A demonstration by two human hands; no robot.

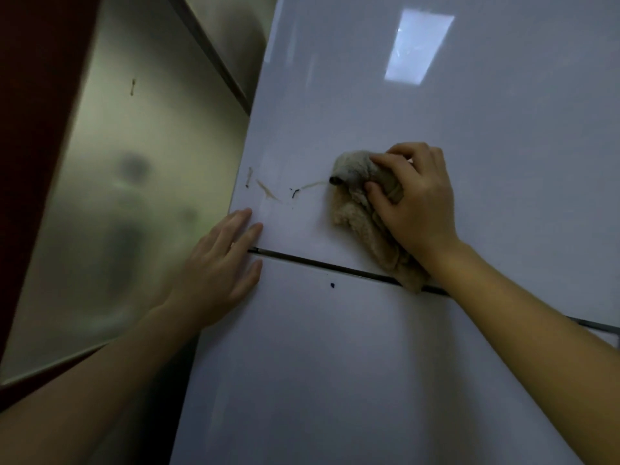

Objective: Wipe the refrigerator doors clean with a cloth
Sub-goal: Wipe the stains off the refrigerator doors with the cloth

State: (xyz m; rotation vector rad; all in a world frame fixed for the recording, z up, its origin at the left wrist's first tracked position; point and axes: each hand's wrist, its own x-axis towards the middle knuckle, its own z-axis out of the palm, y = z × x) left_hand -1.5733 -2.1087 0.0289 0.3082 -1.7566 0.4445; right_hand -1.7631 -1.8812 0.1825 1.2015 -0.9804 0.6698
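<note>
The right hand (416, 199) presses the bunched cloth (360, 209) on the upper refrigerator door (436, 95), the left hand (218, 263) lies flat and empty, and the stains (268, 191) beside the cloth may only smear if pressure is light.

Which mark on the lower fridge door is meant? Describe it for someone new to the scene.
Start at the dark gap between the two white doors. Just below it, between the left hand and the cloth, sits one small dark spot. The streaks are all above the gap.
</note>
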